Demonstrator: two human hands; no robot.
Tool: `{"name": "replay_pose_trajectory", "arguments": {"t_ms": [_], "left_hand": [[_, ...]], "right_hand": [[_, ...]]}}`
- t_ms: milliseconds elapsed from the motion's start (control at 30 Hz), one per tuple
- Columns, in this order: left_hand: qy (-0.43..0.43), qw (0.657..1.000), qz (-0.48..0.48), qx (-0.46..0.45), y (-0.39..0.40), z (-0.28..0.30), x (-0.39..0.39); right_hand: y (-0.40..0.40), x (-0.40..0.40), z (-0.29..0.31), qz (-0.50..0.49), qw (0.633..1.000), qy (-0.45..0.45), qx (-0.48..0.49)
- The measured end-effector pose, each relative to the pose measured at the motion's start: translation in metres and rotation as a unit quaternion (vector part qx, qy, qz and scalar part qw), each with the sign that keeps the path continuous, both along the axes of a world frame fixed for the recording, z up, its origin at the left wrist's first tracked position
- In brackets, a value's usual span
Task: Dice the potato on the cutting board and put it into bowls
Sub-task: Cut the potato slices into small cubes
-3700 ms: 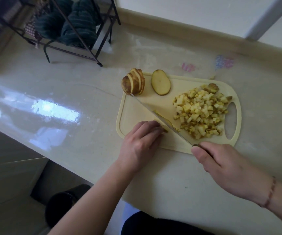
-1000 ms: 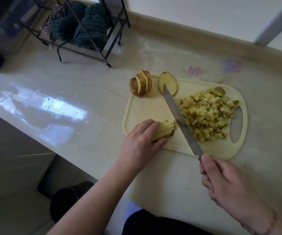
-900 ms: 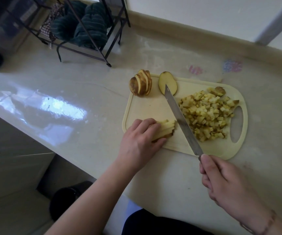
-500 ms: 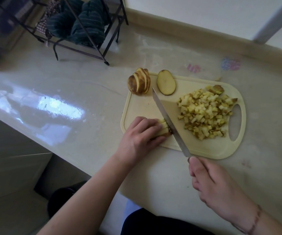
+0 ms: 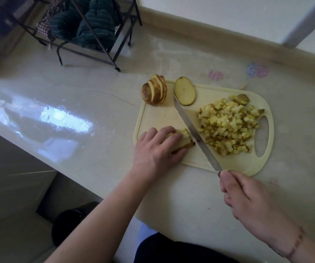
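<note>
Cutting board sits flat on the counter near its front edge, handle hole to the right, prob so both hands reach w/o stretching; everything below is placed relative to the board. Diced pile fills the board's right half, beside the handle hole, seemingly pushed aside to keep the cutting zone free: small pale-yellow cubes, some w/ brown skin. Left hand at the board's near-left corner, fingers curled down over the potato strips, pinning them so they don't slide. Right hand just off the board's near edge, wrapped round the handle of the knife; blade runs diagonally across the board's middle, edge against the strips' exposed end, set for a crosscut. Sliced chunk at the far-left corner, brown skin, slices fanned, half off the board, waiting its turn. Single oval slice lies flat at the far edge, pale face up. No bowls in view, so dicing isn't finished and transfer not begun, I'd say.
</note>
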State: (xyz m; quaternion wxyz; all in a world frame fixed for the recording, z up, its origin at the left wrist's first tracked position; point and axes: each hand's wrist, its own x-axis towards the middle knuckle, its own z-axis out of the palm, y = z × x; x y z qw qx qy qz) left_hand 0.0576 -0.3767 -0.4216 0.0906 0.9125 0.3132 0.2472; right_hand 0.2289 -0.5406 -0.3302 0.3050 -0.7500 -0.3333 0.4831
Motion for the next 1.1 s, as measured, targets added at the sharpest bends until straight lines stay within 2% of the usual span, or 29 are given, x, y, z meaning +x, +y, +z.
{"name": "replay_pose_trajectory", "arguments": {"t_ms": [333,533,733,967,1100], "left_hand": [[-0.007,0.999,-0.025,-0.026,0.000,0.005,0.002],[0.021,0.999,-0.015,0.027,0.002,0.015,0.007],[-0.036,0.994,-0.098,-0.017,0.002,0.011,0.016],[-0.053,0.992,-0.110,-0.023,0.006,0.010,0.018],[-0.067,0.991,-0.110,-0.031,0.005,0.009,0.019]], "right_hand": [[0.002,-0.005,-0.005,0.002,0.999,0.048,-0.008],[0.003,-0.004,0.003,0.003,0.999,0.047,0.000],[-0.002,-0.007,0.008,0.026,0.999,0.021,-0.004],[-0.010,-0.013,0.014,0.054,0.997,-0.048,-0.011],[-0.004,-0.013,0.010,0.058,0.997,-0.045,-0.019]]}}
